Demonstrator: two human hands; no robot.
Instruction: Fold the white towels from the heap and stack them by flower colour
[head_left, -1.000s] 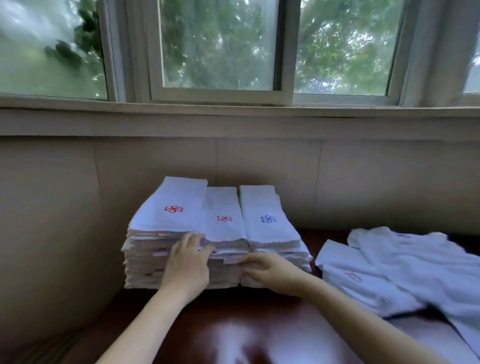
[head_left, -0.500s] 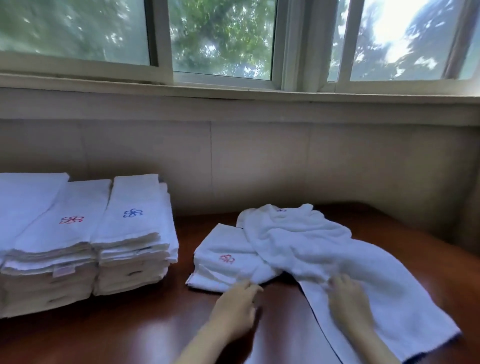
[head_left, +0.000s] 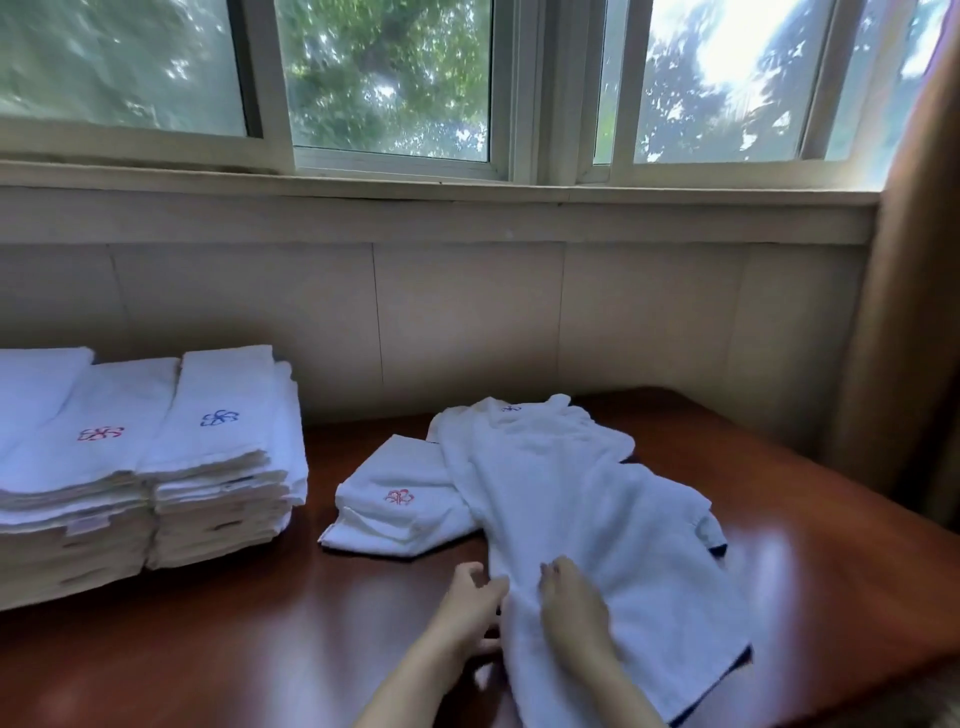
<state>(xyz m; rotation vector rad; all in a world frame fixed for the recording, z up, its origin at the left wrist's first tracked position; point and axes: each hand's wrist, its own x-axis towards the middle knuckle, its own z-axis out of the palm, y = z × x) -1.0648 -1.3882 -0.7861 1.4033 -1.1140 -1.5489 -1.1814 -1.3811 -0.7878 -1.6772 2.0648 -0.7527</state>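
A loose white towel (head_left: 571, 493) lies spread and rumpled on the dark wooden table (head_left: 260, 639), with a blue flower (head_left: 511, 409) showing at its far end. My left hand (head_left: 470, 608) is at the towel's near left edge, fingers curled round that edge. My right hand (head_left: 571, 605) rests flat on the towel just beside it. A folded towel with a red flower (head_left: 400, 498) lies partly under the loose one. At the left stand folded stacks: a blue-flower stack (head_left: 221, 418), a red-flower stack (head_left: 101, 434), and a third stack (head_left: 31, 395) cut off by the frame.
The table backs onto a pale panelled wall (head_left: 467, 322) below a window. A brown curtain (head_left: 904, 312) hangs at the right. The table's right edge (head_left: 852, 483) runs diagonally past the loose towel. Bare wood shows between the stacks and my hands.
My hands left the stacks and came to the loose towel as the view swung right. Since half a second ago, both hands have moved closer together at the towel's near left edge.
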